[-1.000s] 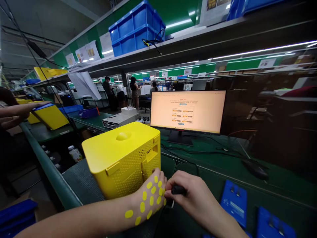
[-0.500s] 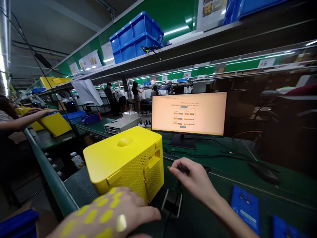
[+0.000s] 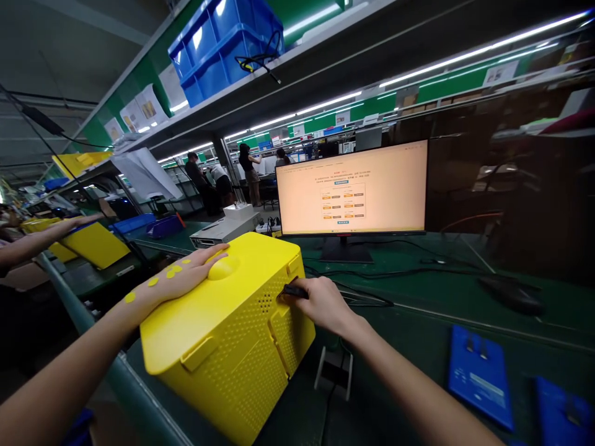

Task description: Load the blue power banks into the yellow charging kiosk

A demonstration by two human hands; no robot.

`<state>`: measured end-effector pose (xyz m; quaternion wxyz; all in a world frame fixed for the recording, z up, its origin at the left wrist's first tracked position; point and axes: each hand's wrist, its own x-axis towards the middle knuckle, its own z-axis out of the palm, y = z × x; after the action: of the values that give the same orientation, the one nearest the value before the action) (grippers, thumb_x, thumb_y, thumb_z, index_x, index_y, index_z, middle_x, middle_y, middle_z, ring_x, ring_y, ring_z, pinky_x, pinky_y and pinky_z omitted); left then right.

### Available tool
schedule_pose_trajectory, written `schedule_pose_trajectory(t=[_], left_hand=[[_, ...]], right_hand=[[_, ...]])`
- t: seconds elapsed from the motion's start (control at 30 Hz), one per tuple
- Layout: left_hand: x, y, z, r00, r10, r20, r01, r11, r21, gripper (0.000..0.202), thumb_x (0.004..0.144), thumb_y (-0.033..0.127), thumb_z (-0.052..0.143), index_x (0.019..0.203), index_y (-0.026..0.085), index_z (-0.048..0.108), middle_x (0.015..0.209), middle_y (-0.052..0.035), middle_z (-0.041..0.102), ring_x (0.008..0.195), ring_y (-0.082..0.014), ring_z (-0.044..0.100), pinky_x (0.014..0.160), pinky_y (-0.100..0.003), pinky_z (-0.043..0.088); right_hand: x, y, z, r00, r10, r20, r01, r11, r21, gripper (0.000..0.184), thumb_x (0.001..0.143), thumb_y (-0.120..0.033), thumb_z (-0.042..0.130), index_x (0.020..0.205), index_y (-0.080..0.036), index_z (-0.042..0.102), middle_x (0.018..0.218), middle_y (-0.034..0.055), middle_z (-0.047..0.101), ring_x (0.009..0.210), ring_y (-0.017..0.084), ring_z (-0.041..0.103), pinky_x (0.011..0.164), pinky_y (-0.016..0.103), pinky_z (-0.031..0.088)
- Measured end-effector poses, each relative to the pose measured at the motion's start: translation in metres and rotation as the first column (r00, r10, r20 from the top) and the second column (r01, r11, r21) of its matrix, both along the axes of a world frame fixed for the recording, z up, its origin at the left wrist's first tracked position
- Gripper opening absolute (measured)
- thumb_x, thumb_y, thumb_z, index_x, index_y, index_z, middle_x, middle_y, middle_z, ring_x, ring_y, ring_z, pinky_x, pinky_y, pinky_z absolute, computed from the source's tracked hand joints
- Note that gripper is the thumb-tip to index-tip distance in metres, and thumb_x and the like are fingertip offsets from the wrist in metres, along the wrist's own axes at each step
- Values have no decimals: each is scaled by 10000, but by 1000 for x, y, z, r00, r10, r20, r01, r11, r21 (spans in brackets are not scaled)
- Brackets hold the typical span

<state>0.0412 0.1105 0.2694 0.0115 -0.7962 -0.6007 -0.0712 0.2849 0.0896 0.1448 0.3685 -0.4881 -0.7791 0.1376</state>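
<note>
A yellow plastic box [image 3: 253,310] with a perforated side and a round bump on top stands tilted in view before me. My left hand [image 3: 198,269] lies flat on its top, fingers stretched out beside the bump. In the closed fingers of my right hand [image 3: 323,300] is a black cable plug [image 3: 296,291], its front end at the recess in the box's perforated side. How far the tip sits in the recess is hidden.
Behind the box stand a monitor [image 3: 351,192] and a grey instrument [image 3: 223,229]. Blue battery-like packs [image 3: 478,378] and a black mouse [image 3: 509,294] lie right. A small white frame [image 3: 334,371] is near my right forearm. Blue crates [image 3: 227,49] sit overhead. A co-worker's arm [image 3: 46,238] is left.
My left hand has moved from in front of the box up onto its top. My right hand has brought the cable plug left to the recess. The view has shifted.
</note>
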Motion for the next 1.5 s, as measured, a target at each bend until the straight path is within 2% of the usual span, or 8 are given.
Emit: schedule_pose_trajectory(t=[0.13, 0.4, 0.63, 0.8, 0.9, 1.0, 1.17, 1.5], left_hand=[[6, -9, 5, 990, 81, 118, -62, 986, -155, 508, 943, 443, 195, 1370, 199, 320, 1451, -45, 307, 1267, -237, 367, 1063, -422, 270], [7, -8, 5, 987, 73, 143, -50, 986, -160, 529, 943, 474, 179, 1373, 196, 310, 1455, -49, 293, 1282, -256, 333, 1081, -457, 216], [0, 1, 1, 980, 120, 157, -91, 979, -185, 535, 914, 442, 209, 1374, 194, 325, 1467, -2, 278, 1317, -208, 290, 1121, -374, 146], [-13, 9, -5, 980, 75, 185, -42, 984, -172, 556, 911, 515, 196, 1381, 240, 304, 1467, 15, 274, 1321, -184, 273, 1127, -358, 126], [-14, 8, -4, 981, 5, 193, 29, 984, -174, 570, 916, 536, 134, 1379, 252, 308, 1463, -4, 271, 1311, -202, 281, 1120, -389, 134], [-9, 4, 0, 985, -95, 148, 122, 974, -189, 531, 898, 596, 160, 1346, 377, 342, 1479, 46, 223, 1336, -239, 228, 1113, -455, 116], [-2, 1, 4, 995, -98, 26, 101, 975, -196, 563, 818, 682, 343, 1339, 475, 288, 1492, 95, 183, 1359, -264, 183, 1119, -484, 89], [-1, -1, 4, 988, -143, 67, 151, 977, -149, 545, 820, 662, 358, 1313, 432, 380, 1477, 89, 236, 1344, -261, 230, 1122, -457, 112]], right_hand=[[-3, 2, 1, 999, -25, 31, 25, 1000, -6, 189, 811, -372, 572, 836, -232, 697, 707, 28, 690, 617, 188, 607, 470, 254, 227], [-4, 2, -3, 998, -25, 66, 23, 999, 25, 177, 829, -351, 563, 873, -225, 679, 754, 35, 705, 676, 202, 635, 500, 254, 269], [-12, 3, -6, 992, -99, 76, 92, 992, 91, 99, 771, -204, 579, 822, -185, 662, 744, 55, 703, 666, 236, 645, 509, 270, 259], [-7, -11, -14, 989, -145, 15, 142, 984, 111, 166, 809, -216, 541, 950, -170, 617, 836, 63, 695, 737, 230, 642, 575, 282, 393], [7, -24, -26, 992, -24, -128, 47, 982, 181, 311, 890, -295, 471, 1174, -176, 511, 1069, 73, 632, 960, 187, 581, 775, 284, 459], [14, -31, -36, 985, 37, -167, 9, 963, 270, 374, 947, -251, 332, 1300, -150, 408, 1101, 109, 603, 1020, 192, 549, 855, 332, 458], [-2, -30, -25, 994, -105, 22, 99, 979, 178, 282, 923, -225, 384, 1155, -137, 519, 938, 98, 680, 747, 242, 657, 577, 328, 499], [-9, -27, -18, 999, -46, -2, 44, 958, 284, 275, 936, -229, 375, 1086, -130, 582, 980, 103, 684, 872, 209, 651, 733, 308, 513]])
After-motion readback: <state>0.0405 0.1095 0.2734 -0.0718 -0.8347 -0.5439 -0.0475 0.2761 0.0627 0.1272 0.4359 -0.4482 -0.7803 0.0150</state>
